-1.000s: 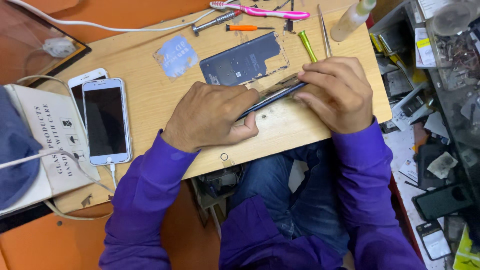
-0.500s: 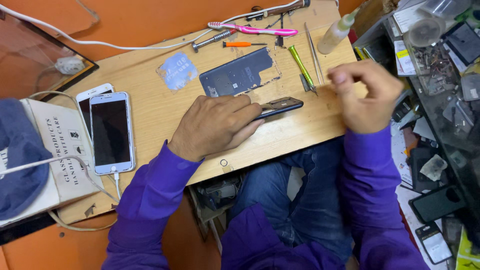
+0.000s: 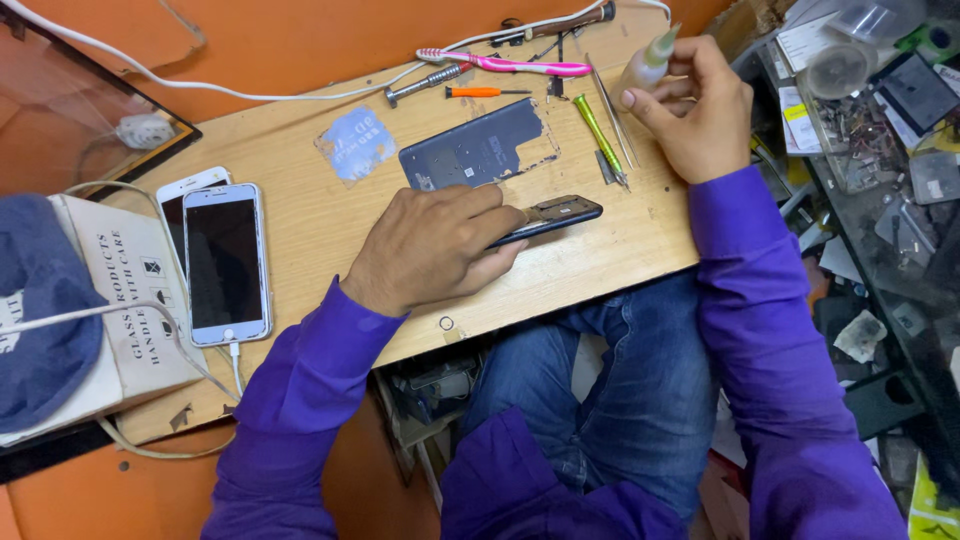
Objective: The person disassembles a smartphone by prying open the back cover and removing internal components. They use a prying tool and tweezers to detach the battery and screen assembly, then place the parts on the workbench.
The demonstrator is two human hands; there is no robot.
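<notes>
The left hand (image 3: 430, 250) lies palm-down on the wooden tabletop (image 3: 300, 215), its fingers pressed together over the near end of a dark opened phone (image 3: 555, 215) and pinning it flat; the far end of the phone sticks out past the fingertips, toward the other hand. The right hand (image 3: 695, 110) is raised over the far right corner of the tabletop, its grip pinched around a small clear bottle (image 3: 645, 70) with a pale green pointed tip, thumb on one side and fingers curled on the other. Just beyond the left hand's grip lies a dark blue phone back cover (image 3: 475, 150), face-down, touching nothing that the hand holds. Between the two grips lie a yellow-green handled tool (image 3: 597, 135) and, beside it, thin metal tweezers (image 3: 610, 110), both close under the right hand. Further beyond the left grip are a small screwdriver with an orange handle (image 3: 478, 92), a grey metal driver (image 3: 425, 83) and a pink and white toothbrush (image 3: 510, 65), with a white cable (image 3: 250, 95) running along the far edge. To the outer side of the left hand sits a pale blue square sticker (image 3: 355, 145), and well apart on that same side two white phones (image 3: 225, 260) lie overlapping, the upper one plugged into a cable, next to a cardboard box (image 3: 130, 300) with a dark blue cloth (image 3: 35, 310) on it. Both sleeves are purple.
</notes>
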